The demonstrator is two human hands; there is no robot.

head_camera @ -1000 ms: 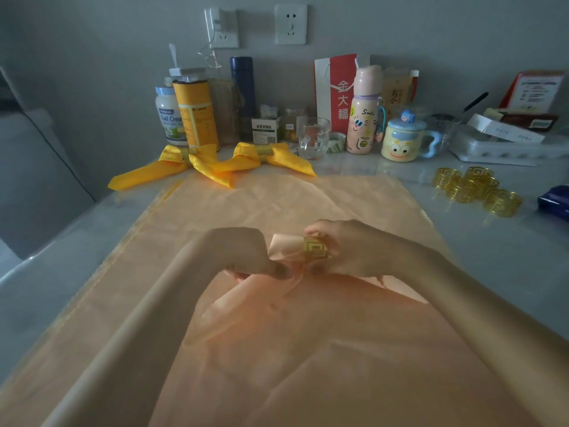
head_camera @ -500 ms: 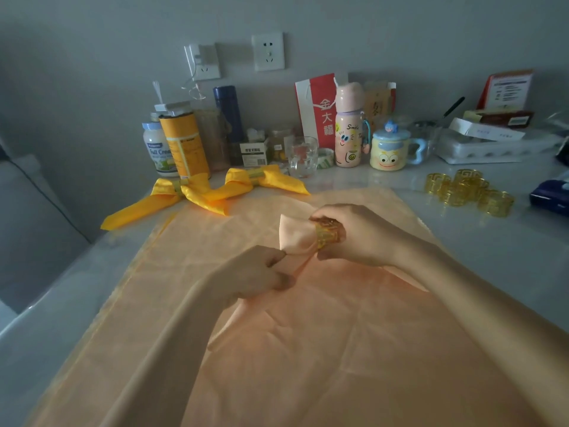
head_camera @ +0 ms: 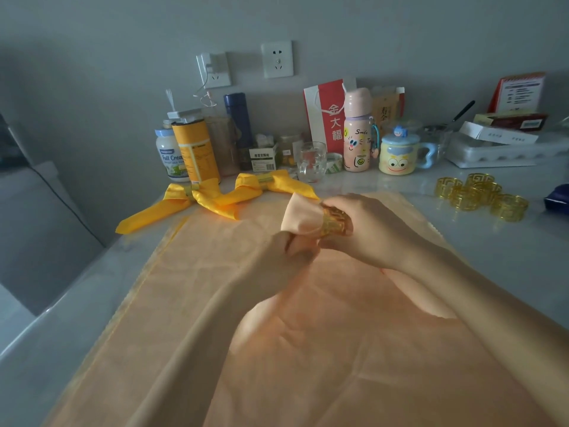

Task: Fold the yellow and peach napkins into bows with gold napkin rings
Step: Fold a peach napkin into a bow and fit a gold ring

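Observation:
A peach napkin is threaded through a gold napkin ring, its loop puffing out to the left of the ring. My right hand grips the ring. My left hand pinches the napkin's tail just below the loop. Both hands hover over a large peach cloth spread on the table. Two yellow napkin bows with gold rings lie at the cloth's far left corner.
Several loose gold rings sit at the right. Along the wall stand a yellow canister, a glass mug, a pink bottle, a cartoon mug and a white tray. A dark blue object lies at the right edge.
Both hands have lifted the peach napkin and ring up and away from me. More of the loop now shows left of the ring.

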